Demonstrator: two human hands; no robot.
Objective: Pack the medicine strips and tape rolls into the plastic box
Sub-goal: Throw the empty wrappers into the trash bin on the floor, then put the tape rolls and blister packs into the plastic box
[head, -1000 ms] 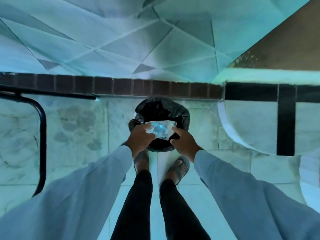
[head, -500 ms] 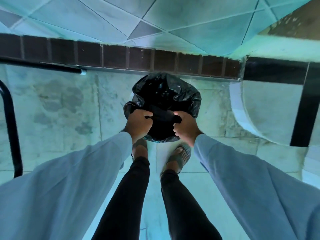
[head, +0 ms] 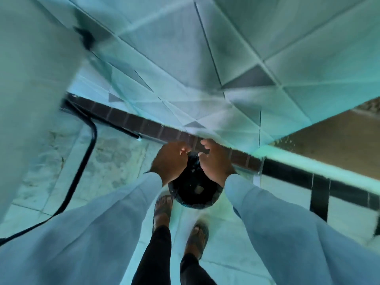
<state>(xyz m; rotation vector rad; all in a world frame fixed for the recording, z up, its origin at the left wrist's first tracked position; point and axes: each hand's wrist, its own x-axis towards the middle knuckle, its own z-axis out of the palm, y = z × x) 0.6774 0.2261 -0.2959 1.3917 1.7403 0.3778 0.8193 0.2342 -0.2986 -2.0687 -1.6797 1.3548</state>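
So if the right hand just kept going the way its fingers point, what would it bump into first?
Probably the left hand. The right hand curls its fingers leftward over the gathered neck of the black bag, and the left hand sits just across it. Depth is hard to judge.

A tiled indoor spot in a building, perhaps a home: patterned wall tiles [head: 236,58], dark brick-like skirting [head: 131,120], marbled floor tiles [head: 115,161].

- The floor [head: 115,167] is pale, mottled tile, filling the left and bottom of the frame.
- Two sandalled feet [head: 162,208] stand on it at lower centre, one ahead of the other.
- A black bent tube [head: 90,145] stands on the floor at the left of the frame.
- A dark brick-like strip [head: 131,122] borders the floor's far edge, running from left to centre right.
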